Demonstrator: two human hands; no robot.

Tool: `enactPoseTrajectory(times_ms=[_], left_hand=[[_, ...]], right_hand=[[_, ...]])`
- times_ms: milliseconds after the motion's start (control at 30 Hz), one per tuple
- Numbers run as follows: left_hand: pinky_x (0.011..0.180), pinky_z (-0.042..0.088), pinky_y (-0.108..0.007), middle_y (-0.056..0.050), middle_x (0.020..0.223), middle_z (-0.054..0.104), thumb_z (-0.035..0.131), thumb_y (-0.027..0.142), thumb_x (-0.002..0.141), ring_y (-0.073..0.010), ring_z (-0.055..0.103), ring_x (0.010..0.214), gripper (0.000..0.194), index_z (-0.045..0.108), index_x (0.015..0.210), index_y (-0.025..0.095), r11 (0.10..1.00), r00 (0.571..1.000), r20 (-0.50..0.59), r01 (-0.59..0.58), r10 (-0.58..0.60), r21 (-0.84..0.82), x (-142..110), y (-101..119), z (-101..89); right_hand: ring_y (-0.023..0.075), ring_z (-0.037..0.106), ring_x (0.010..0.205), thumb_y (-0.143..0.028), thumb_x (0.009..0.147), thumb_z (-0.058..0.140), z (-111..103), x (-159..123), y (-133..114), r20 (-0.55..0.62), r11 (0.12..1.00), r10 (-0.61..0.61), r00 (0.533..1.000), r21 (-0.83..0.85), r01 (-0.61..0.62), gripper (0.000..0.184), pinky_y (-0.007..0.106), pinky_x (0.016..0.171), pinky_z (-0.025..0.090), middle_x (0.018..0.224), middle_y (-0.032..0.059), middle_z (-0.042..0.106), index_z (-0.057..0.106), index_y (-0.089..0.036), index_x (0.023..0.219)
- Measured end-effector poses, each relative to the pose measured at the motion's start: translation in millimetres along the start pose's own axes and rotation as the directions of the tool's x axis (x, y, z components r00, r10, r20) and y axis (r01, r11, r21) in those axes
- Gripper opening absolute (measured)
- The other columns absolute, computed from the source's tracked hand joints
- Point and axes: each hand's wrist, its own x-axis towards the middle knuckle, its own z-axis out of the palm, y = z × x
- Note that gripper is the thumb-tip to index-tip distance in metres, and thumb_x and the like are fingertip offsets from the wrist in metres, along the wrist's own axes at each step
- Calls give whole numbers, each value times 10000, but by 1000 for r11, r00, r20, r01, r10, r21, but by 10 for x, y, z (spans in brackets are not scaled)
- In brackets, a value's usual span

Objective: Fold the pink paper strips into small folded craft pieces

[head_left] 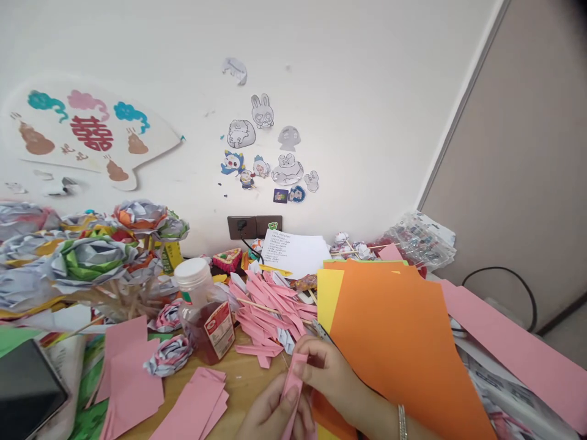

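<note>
A narrow folded strip of pink paper is pinched between both hands at the bottom middle. My left hand grips its lower part, thumb lying along the strip. My right hand pinches the upper end between thumb and fingers, and a bracelet circles that wrist. Just beyond the hands lies a heap of folded pink strips with thin wooden sticks among them. Left of the hands, flat pink paper rectangles are stacked on the wooden table.
Orange sheets over yellow ones lie right of the hands. A jar of reddish liquid stands left, beside rolled paper flowers. More paper flowers rise at the far left above a dark tablet-like device. A written sheet rests by the wall.
</note>
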Motion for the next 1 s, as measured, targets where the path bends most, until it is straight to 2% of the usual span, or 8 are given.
enactPoseTrajectory(times_ms=[167,267,467,533,667,767,900,1000], left_hand=[[555,431,-231,5,596,594,465,614,701,-130,527,532,429,560,711,196,999,1000,-13,21,-20,49,-50,74,7],[513,422,-229,8,570,592,478,612,692,-133,528,509,420,548,703,198,994,998,19,58,-60,92,-75,102,6],[466,394,-226,8,450,566,394,585,761,-128,541,433,443,521,687,167,996,992,94,87,-90,38,-84,113,45],[437,373,-218,4,460,580,407,598,746,-125,542,417,450,518,701,165,994,988,109,107,-109,29,-75,124,46],[383,302,-203,6,553,617,477,625,682,-76,472,341,459,495,744,170,994,990,90,109,-109,5,-47,120,22],[359,222,-195,24,514,593,472,609,699,-48,406,304,441,486,724,168,994,992,59,109,-110,27,-26,83,-1],[353,178,-200,42,440,533,458,612,707,-36,336,290,455,492,653,161,993,992,45,112,-114,34,-23,59,-14],[364,180,-204,42,412,506,443,602,724,-34,313,295,466,496,610,153,993,993,52,105,-108,57,-40,77,-7]], right_hand=[[107,422,622,-356,720,598,11,13,6,-43,999,-4,999,-49,2,270,223,580,339,666,-10,456,478,-148,595],[112,432,629,-333,729,587,12,4,-19,-71,997,-8,997,-83,2,255,229,585,345,664,-9,461,475,-152,590],[116,455,644,-312,743,578,19,-5,20,-130,992,-66,989,-114,51,246,241,617,372,664,-7,480,478,-157,580],[111,462,638,-304,737,590,26,-5,32,-136,993,-69,988,-102,55,250,232,604,378,653,-11,479,472,-157,572],[45,400,420,-350,749,573,44,-13,33,-74,995,39,996,94,-32,286,185,397,306,624,-42,434,425,-163,591],[28,380,358,-377,758,561,50,-24,27,-23,978,94,995,190,-88,293,172,356,274,590,-55,428,418,-163,619],[29,389,358,-399,812,488,43,-33,13,24,982,110,994,150,-112,310,170,369,287,573,-43,449,489,-139,643],[27,387,372,-425,838,433,32,-39,0,37,994,81,996,70,-83,378,183,382,293,641,-11,482,576,-122,663]])
